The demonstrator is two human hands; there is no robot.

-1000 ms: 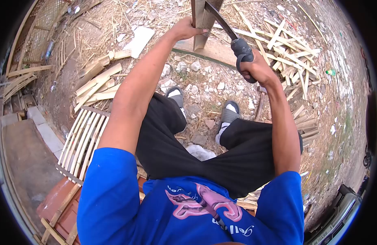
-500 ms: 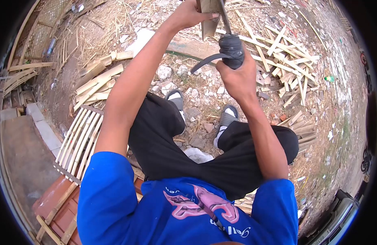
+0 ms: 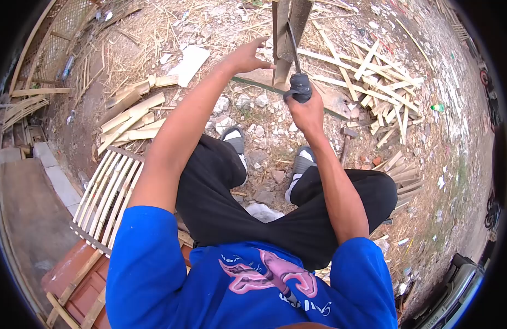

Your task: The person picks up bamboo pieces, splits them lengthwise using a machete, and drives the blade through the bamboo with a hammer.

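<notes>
My right hand (image 3: 308, 114) is wrapped round the black-bound handle of a long knife (image 3: 299, 88). Its narrow dark blade points away from me and lies against an upright piece of split bamboo (image 3: 283, 67), seemingly in the gap between its halves. Beside the bamboo, to its left, is my left hand (image 3: 247, 57), open with thumb and fingers apart; whether the thumb tip touches the bamboo I cannot tell. The bamboo's lower end is near a flat board (image 3: 330, 98) on the ground, and its top runs out of view.
Split bamboo strips (image 3: 385, 82) lie piled at right, and more bamboo pieces (image 3: 133, 118) at left. A hammer (image 3: 348, 141) rests by my right knee. At lower left are a slatted bamboo frame (image 3: 108, 192) and a reddish-brown panel (image 3: 72, 274). Rubble covers the ground between my feet.
My left hand has come off the bamboo and opened. The right hand has moved slightly down and left with the knife. The bamboo now stands more upright, its halves spread apart.
</notes>
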